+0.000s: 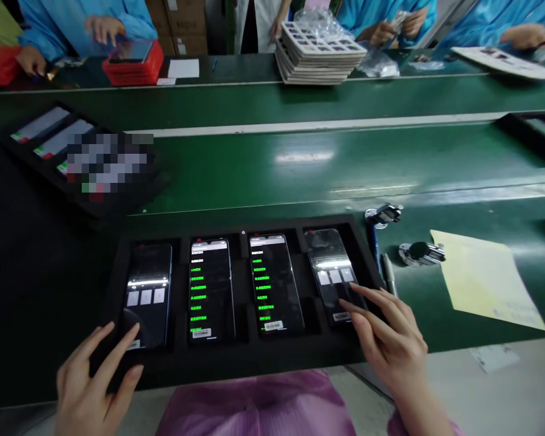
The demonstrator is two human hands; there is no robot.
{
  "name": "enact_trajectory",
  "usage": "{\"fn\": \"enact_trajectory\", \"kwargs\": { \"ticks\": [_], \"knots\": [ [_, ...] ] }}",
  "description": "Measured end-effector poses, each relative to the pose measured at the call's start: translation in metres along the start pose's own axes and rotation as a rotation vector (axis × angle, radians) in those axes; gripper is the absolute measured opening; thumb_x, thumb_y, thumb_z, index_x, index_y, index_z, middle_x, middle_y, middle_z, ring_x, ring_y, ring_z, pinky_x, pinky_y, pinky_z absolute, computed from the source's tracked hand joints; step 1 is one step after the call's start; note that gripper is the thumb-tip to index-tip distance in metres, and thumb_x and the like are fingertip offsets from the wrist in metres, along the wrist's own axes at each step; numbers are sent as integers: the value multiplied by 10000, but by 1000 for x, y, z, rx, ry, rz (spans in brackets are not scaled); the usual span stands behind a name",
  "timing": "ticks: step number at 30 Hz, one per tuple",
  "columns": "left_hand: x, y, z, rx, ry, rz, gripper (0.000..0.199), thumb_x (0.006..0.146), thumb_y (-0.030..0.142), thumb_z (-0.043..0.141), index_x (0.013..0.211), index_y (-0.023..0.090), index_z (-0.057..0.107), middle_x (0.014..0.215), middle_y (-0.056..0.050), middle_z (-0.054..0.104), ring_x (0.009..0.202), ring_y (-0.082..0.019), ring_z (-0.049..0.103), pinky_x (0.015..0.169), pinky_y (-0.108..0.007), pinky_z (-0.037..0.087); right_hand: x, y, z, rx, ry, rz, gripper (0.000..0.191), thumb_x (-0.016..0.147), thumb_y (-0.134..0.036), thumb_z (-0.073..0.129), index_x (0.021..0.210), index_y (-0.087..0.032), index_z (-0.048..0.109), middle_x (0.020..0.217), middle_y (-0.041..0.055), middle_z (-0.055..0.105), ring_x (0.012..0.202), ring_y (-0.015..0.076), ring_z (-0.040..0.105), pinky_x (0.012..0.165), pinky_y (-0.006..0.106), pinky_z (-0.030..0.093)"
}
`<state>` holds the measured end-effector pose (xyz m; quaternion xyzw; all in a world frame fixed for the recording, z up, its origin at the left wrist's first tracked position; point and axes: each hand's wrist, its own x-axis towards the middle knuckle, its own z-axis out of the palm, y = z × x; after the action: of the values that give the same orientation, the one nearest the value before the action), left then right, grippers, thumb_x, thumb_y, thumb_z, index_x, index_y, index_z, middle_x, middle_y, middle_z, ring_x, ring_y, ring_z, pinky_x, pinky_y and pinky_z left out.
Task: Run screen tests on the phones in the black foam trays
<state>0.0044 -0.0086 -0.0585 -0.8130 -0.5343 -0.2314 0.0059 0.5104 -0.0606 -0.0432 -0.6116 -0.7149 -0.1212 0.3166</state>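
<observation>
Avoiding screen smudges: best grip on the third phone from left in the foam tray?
Pinch the third smartphone by its long edges, from above, near the upper end. It lies flat, screen up, in a black foam tray slot; a barcode label sits low on it. Foam flanks it, so clearance looks tight.

Green text lines on middle phones, barcode stickers: too small to read.

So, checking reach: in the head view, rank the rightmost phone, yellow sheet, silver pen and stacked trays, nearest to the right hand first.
1. Rightmost phone, under the right hand.
2. Silver pen, beside the tray.
3. Yellow sheet, farther right.
4. Stacked trays, beyond the belt.
</observation>
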Motion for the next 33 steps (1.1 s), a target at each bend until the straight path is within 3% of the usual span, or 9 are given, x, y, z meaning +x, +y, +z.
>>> {"fn": "enact_trajectory", "kwargs": {
  "ticks": [10,13,18,20,23,26,30,33],
  "knots": [
    [5,5,-3,-2,5,34,709,1083,251,646,1723,471,434,1684,-133,505,1393,-414,584,1268,-631,366,-2,1,-4,3,-58,34,203,1086,-139,612,1172,-231,771,1326,82,739,1164,263,700,1015,453,526],
    [3,4,-2,-15,-3,20,713,1080,239,655,1717,478,442,1704,-122,497,1415,-408,585,1282,-628,363,2,5,-5,-26,-74,80,260,1115,-192,570,1277,-243,767,1389,97,713,1191,271,698,1002,449,529],
    [5,6,-3,-16,-6,-9,577,1083,289,647,1648,379,569,1655,-140,529,1462,-388,580,1295,-568,373,17,-3,-2,-62,-101,121,315,1113,-274,589,1361,-281,782,1585,104,615,1365,354,614,1118,526,497],
    [8,9,-5,-16,0,-9,505,1086,326,635,1591,346,626,1615,-138,548,1449,-373,588,1283,-541,385,25,-17,1,-19,-98,86,306,1107,-250,590,1341,-282,784,1568,94,629,1367,345,612,1122,510,501],
    [12,12,-7,-8,-2,-18,458,1089,352,627,1545,341,662,1578,-127,561,1430,-358,592,1265,-521,395,39,-44,9,104,-167,-87,302,1138,-294,557,1369,-250,746,1532,122,642,1320,308,641,1057,468,529],
    [14,13,-7,-13,9,-29,437,1089,368,633,1521,336,688,1555,-121,575,1418,-351,597,1254,-505,406,50,-61,18,85,-230,-195,336,1170,-373,508,1380,-221,722,1536,165,630,1328,328,629,1035,502,503],
    [13,12,-7,-15,2,-24,424,1093,355,641,1512,321,696,1532,-125,585,1412,-341,598,1226,-482,431,49,-64,20,85,-222,-193,267,1148,-314,562,1341,-215,718,1514,167,646,1291,340,641,1037,521,461],
    [12,14,-8,6,-2,-28,393,1109,373,615,1484,303,712,1517,-133,590,1408,-336,601,1203,-479,460,38,-56,18,161,-211,-182,359,1137,-318,566,1470,-260,688,1510,146,657,1242,333,668,1020,514,472]
  ]
}}
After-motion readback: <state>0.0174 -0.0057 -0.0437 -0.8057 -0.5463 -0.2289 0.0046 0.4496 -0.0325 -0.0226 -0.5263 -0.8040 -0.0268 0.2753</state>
